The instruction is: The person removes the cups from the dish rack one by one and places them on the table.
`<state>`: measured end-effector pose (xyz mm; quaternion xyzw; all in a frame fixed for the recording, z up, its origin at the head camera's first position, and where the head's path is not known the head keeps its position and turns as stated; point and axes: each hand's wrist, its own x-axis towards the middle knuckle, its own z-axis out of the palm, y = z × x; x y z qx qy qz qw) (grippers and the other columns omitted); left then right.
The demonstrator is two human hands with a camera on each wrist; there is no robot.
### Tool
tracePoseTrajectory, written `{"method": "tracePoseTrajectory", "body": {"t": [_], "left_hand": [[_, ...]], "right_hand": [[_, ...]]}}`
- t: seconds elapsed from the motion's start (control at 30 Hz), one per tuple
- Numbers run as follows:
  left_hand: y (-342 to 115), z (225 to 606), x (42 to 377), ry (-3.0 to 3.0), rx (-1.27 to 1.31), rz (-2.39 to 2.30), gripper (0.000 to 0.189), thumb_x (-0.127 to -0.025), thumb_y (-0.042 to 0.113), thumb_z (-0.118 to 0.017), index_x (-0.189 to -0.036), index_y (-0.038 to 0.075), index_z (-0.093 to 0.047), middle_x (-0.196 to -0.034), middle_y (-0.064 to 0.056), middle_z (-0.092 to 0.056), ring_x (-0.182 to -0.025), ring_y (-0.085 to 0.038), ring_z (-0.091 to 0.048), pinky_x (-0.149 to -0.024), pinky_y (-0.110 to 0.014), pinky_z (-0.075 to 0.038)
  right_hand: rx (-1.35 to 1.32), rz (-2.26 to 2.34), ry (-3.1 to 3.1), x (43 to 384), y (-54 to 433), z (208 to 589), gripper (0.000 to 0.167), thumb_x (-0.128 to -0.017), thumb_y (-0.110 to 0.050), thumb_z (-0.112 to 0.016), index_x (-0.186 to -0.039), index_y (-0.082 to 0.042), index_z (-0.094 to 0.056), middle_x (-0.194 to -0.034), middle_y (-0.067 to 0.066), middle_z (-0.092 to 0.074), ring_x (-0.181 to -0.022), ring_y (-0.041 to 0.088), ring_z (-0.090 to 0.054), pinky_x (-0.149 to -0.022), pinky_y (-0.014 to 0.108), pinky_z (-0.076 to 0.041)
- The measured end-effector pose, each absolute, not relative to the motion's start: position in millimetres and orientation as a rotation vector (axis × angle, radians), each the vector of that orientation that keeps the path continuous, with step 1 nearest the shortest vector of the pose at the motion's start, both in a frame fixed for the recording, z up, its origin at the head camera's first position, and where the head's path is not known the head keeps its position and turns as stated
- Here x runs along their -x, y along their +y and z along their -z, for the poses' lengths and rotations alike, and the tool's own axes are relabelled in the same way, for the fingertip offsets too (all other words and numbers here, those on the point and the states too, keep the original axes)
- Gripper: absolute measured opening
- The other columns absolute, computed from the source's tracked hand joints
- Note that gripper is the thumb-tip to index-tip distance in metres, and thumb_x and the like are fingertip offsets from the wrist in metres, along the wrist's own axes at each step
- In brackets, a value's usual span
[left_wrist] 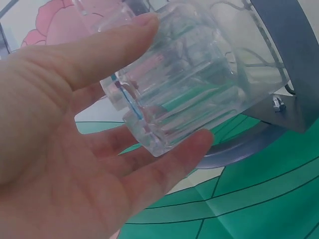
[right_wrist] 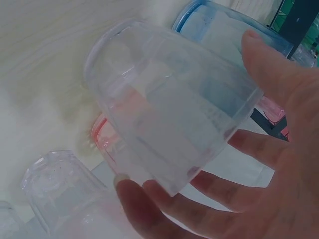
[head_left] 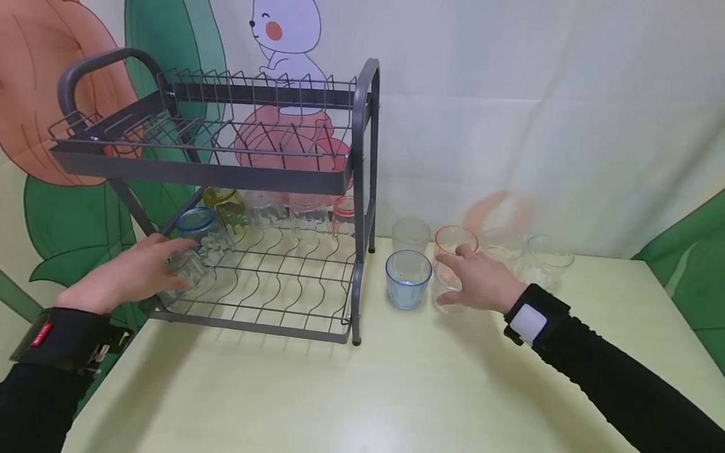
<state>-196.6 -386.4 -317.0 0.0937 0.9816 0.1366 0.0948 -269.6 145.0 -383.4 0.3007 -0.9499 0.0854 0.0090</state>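
Observation:
My left hand (head_left: 138, 270) is at the left end of the rack's lower shelf. It grips a clear glass (left_wrist: 189, 79) near its base, thumb on one side and fingertips on the other. A blue-rimmed glass (head_left: 211, 233) stands upside down just behind. On the table, my right hand (head_left: 481, 277) reaches around a clear glass (right_wrist: 169, 104), thumb and fingers spread wide beside it. A blue glass (head_left: 408, 280) stands left of that hand, and a red-rimmed glass (head_left: 455, 239) is partly hidden behind it.
The dark two-tier dish rack (head_left: 249, 330) stands on the left. A yellow glass (head_left: 226, 207) and several clear and pinkish glasses line the back of its lower shelf. Another clear glass (head_left: 410, 234) stands behind the blue one, and more clear glasses (head_left: 546, 258) are right of the hand.

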Motion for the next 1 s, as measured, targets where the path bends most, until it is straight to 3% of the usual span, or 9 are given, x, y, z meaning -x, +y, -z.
{"method": "tracePoseTrajectory", "body": {"t": [0.23,0.47,0.6,0.83,1.0], "left_hand": [[-384.2,319.1,196.7,2.938,-0.313,-0.389,0.076,-0.088,0.021,-0.075,-0.147,-0.005,-0.034,-0.131,-0.036,-0.037,-0.113,-0.051,-0.043,-0.080,-0.055,-0.049],[-390.6,320.9,184.3,2.978,-0.295,-0.407,0.076,-0.090,0.028,-0.073,-0.146,-0.006,-0.035,-0.134,-0.039,-0.036,-0.118,-0.054,-0.038,-0.083,-0.064,-0.046],[-391.7,320.2,180.6,3.009,-0.292,-0.414,0.076,-0.090,0.032,-0.072,-0.145,-0.005,-0.036,-0.134,-0.039,-0.036,-0.118,-0.056,-0.037,-0.083,-0.066,-0.044],[-388.5,320.0,179.8,3.021,-0.282,-0.463,0.081,-0.088,0.042,-0.073,-0.146,-0.003,-0.038,-0.137,-0.037,-0.039,-0.122,-0.059,-0.034,-0.088,-0.070,-0.038],[-383.8,319.0,180.1,3.012,-0.286,-0.536,0.085,-0.088,0.052,-0.068,-0.149,0.002,-0.036,-0.139,-0.035,-0.039,-0.120,-0.057,-0.038,-0.087,-0.066,-0.041]], "right_hand": [[-0.788,-0.219,-3.003,265.7,148.5,383.3,0.094,-0.069,-0.052,-0.085,-0.146,-0.015,-0.047,-0.137,0.026,-0.043,-0.100,0.049,-0.057,-0.053,0.054,-0.052],[-0.762,-0.334,-2.931,256.0,152.7,382.5,0.094,-0.069,-0.056,-0.084,-0.146,-0.017,-0.046,-0.149,0.021,-0.035,-0.111,0.049,-0.052,-0.058,0.062,-0.052],[-0.730,-0.400,-2.871,248.8,157.5,383.7,0.092,-0.070,-0.056,-0.083,-0.145,-0.017,-0.047,-0.148,0.022,-0.036,-0.119,0.048,-0.047,-0.059,0.066,-0.051],[-0.695,-0.510,-2.704,235.0,164.3,393.9,0.081,-0.073,-0.054,-0.082,-0.139,-0.016,-0.053,-0.145,0.022,-0.039,-0.121,0.046,-0.047,-0.060,0.061,-0.053],[-0.712,-0.596,-2.567,224.2,166.2,394.9,0.079,-0.074,-0.048,-0.083,-0.138,-0.013,-0.054,-0.139,0.023,-0.045,-0.122,0.044,-0.047,-0.075,0.061,-0.052]]}}
